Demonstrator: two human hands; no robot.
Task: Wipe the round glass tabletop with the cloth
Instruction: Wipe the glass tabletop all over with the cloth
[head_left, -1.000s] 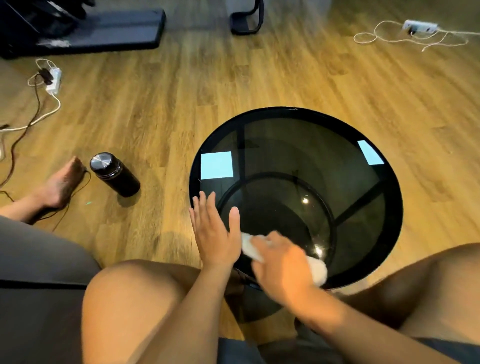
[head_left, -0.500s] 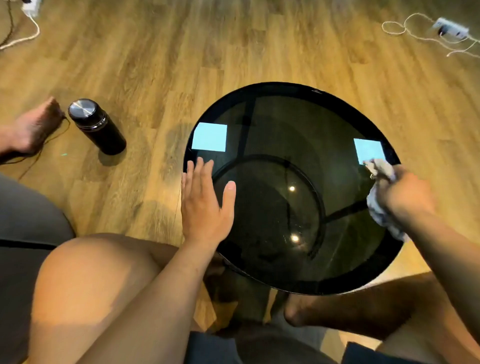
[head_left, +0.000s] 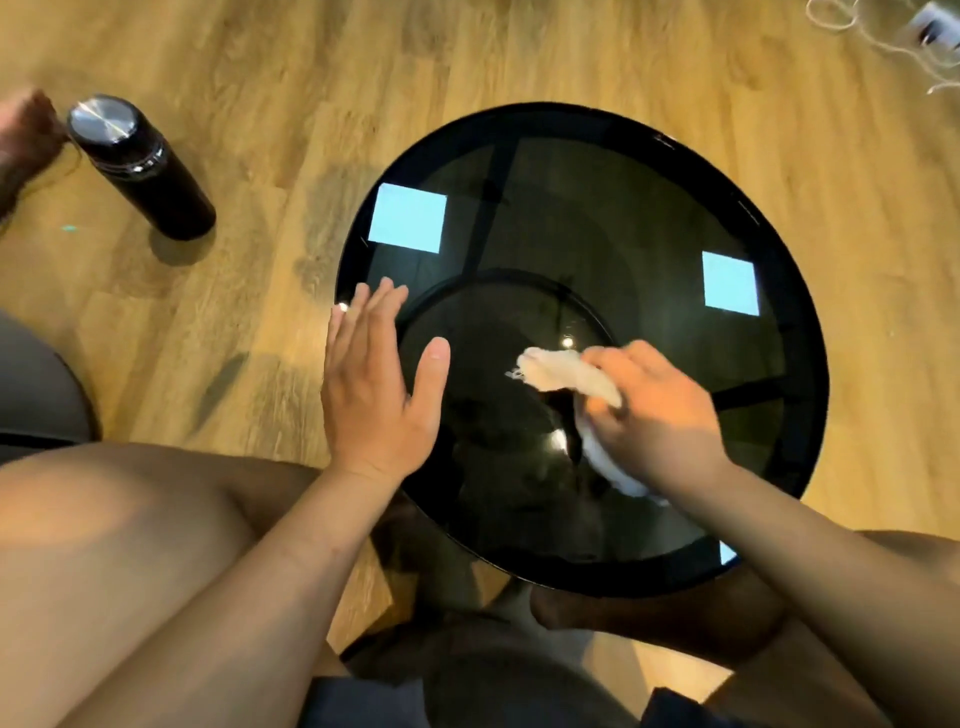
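Your right hand (head_left: 660, 410) swings back from the right rim to mid-table, bunching the crumpled white cloth (head_left: 563, 375) on the round dark glass tabletop (head_left: 623, 208). Left hand (head_left: 376, 387) stays flat, fingers spread, steadying the left edge, so you're probably mid-wipe with the far side left.

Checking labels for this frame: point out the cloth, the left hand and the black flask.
cloth (head_left: 553, 370): head view, on its bunched white free end.
left hand (head_left: 371, 397): head view, on the back of the hand.
black flask (head_left: 156, 179): head view, on the dark body at mid-length.
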